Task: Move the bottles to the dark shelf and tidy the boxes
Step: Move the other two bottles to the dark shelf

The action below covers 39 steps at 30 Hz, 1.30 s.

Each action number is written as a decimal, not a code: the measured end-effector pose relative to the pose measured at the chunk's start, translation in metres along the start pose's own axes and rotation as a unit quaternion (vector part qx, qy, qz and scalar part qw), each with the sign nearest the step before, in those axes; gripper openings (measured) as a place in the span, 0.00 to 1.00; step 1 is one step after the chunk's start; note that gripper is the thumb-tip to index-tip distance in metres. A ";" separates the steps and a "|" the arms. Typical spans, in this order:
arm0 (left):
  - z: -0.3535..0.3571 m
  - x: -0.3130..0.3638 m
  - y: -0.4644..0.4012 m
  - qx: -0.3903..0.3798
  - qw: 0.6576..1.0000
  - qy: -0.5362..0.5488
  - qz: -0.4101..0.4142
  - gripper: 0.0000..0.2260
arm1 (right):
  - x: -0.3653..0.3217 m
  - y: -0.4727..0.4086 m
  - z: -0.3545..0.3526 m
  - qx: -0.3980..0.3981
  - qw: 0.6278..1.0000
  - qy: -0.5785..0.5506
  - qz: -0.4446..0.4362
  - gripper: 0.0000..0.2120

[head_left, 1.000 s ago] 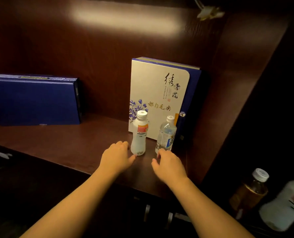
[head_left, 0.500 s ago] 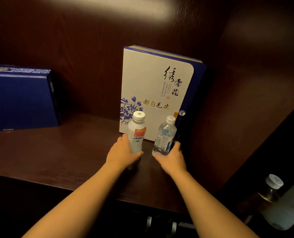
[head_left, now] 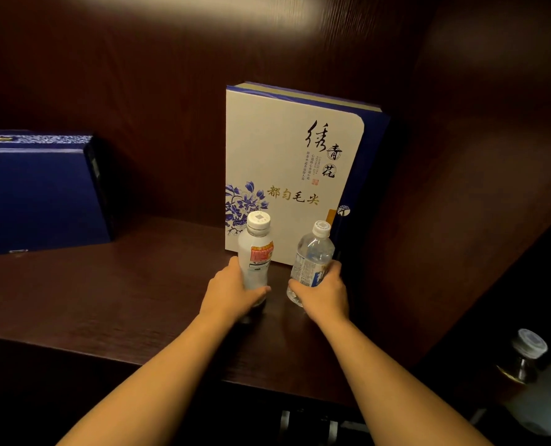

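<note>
At the shelf's (head_left: 106,300) left end, against the back wall, a blue box (head_left: 36,194) lies on its long side, well apart from everything else; it looks parked rather than tidied.

Nearer the right end, the left hand (head_left: 232,292) is wrapped round the lower body of a white bottle (head_left: 255,252), thumb to the front and fingers behind. Low down like that it probably steadies the upright bottle best. Whether the base touches the shelf is hidden by the hand.

Just beside it, the right hand (head_left: 324,292) grasps the clear bottle (head_left: 311,255) the same way, low on the label. This bottle leans slightly left, which suggests it is being handled, not left standing.

Both bottles sit just in front of the white box (head_left: 287,149), which stands upright in the back right corner, propped against the wall. So 2 bottles are on the dark shelf.

Off the shelf, at the lower right, 1 more capped bottle (head_left: 525,358) waits in shadow.
</note>
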<state>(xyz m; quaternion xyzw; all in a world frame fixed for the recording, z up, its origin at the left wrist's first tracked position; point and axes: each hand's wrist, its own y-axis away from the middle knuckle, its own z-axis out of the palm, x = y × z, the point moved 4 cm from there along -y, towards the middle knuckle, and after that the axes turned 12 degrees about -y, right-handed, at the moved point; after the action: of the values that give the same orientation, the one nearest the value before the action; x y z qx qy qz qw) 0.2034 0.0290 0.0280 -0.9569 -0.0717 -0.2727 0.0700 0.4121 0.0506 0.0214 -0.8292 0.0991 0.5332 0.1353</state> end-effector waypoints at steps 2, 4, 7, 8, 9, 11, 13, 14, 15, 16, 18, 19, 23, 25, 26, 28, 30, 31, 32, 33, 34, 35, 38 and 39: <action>-0.003 -0.001 0.005 0.000 1.000 0.001 0.004 0.32 | 0.001 0.009 -0.004 -0.006 1.000 0.004 -0.006 0.36; -0.005 -0.003 0.013 -0.003 1.000 0.002 0.010 0.32 | 0.000 0.021 -0.007 -0.015 1.000 0.007 -0.012 0.35; -0.010 -0.008 0.025 -0.008 1.000 0.000 0.019 0.33 | -0.003 0.039 -0.014 -0.021 0.999 0.011 -0.024 0.34; -0.011 -0.010 0.029 -0.012 1.000 0.000 0.021 0.33 | -0.004 0.046 -0.016 -0.022 0.999 0.010 -0.027 0.34; -0.013 -0.012 0.034 -0.016 1.000 0.000 0.023 0.33 | -0.004 0.053 -0.018 -0.025 0.999 0.007 -0.028 0.33; -0.016 -0.018 0.043 -0.021 0.999 0.000 0.027 0.33 | -0.004 0.066 -0.023 -0.029 0.999 -0.002 -0.027 0.33; -0.018 -0.024 0.054 -0.022 0.999 0.001 0.030 0.33 | -0.003 0.080 -0.027 -0.028 0.999 -0.005 -0.030 0.32; -0.018 -0.026 0.060 -0.019 0.999 0.003 0.031 0.33 | -0.003 0.087 -0.030 -0.029 0.999 -0.004 -0.033 0.32; -0.019 -0.029 0.065 -0.017 0.999 0.005 0.033 0.33 | -0.003 0.092 -0.032 -0.030 0.999 -0.002 -0.035 0.33; -0.020 -0.031 0.072 -0.016 0.999 0.008 0.034 0.33 | -0.004 0.099 -0.034 -0.035 0.999 -0.001 -0.036 0.33; -0.022 -0.035 0.084 -0.017 0.999 0.013 0.032 0.33 | -0.004 0.111 -0.038 -0.046 0.998 0.001 -0.041 0.33; -0.023 -0.036 0.090 -0.018 0.999 0.015 0.031 0.33 | -0.004 0.117 -0.041 -0.051 0.998 0.002 -0.045 0.32; -0.028 -0.034 0.115 -0.018 0.999 0.020 0.037 0.33 | -0.005 0.140 -0.057 -0.067 0.996 0.000 -0.057 0.32; -0.032 -0.027 0.130 -0.010 0.999 0.018 0.038 0.33 | -0.007 0.151 -0.068 -0.076 0.995 -0.003 -0.063 0.33; -0.034 -0.024 0.137 -0.007 0.999 0.017 0.038 0.33 | -0.008 0.156 -0.073 -0.080 0.994 -0.005 -0.068 0.33; -0.035 -0.015 0.154 0.002 0.999 0.017 0.037 0.33 | -0.011 0.168 -0.086 -0.090 0.993 -0.017 -0.079 0.33; -0.036 -0.005 0.175 0.014 0.999 0.020 0.036 0.33 | -0.012 0.181 -0.103 -0.102 0.990 -0.037 -0.089 0.32; -0.035 0.001 0.188 0.018 0.999 0.025 0.033 0.33 | -0.010 0.188 -0.114 -0.107 0.989 -0.043 -0.092 0.33; -0.033 0.007 0.199 0.021 0.999 0.029 0.030 0.32 | -0.008 0.194 -0.124 -0.111 0.988 -0.045 -0.093 0.33; -0.031 0.017 0.214 0.022 0.999 0.030 0.028 0.32 | -0.005 0.202 -0.139 -0.114 0.988 -0.045 -0.092 0.33; -0.028 0.023 0.225 0.022 0.999 0.033 0.022 0.31 | -0.003 0.207 -0.149 -0.117 0.988 -0.041 -0.095 0.34; -0.025 0.030 0.238 0.020 0.999 0.038 0.019 0.31 | 0.000 0.213 -0.161 -0.120 0.987 -0.037 -0.096 0.34; -0.015 0.062 0.279 0.010 0.998 0.051 0.022 0.32 | 0.011 0.233 -0.208 -0.122 0.987 -0.036 -0.096 0.36; -0.011 0.075 0.294 0.008 0.998 0.051 0.026 0.32 | 0.016 0.240 -0.227 -0.123 0.987 -0.037 -0.095 0.36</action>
<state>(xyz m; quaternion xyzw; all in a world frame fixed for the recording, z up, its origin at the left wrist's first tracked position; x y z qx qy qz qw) 0.3124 -0.2538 0.0489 -0.9428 -0.0453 -0.3183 0.0880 0.5390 -0.2510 0.0674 -0.8249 -0.0515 0.5564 0.0861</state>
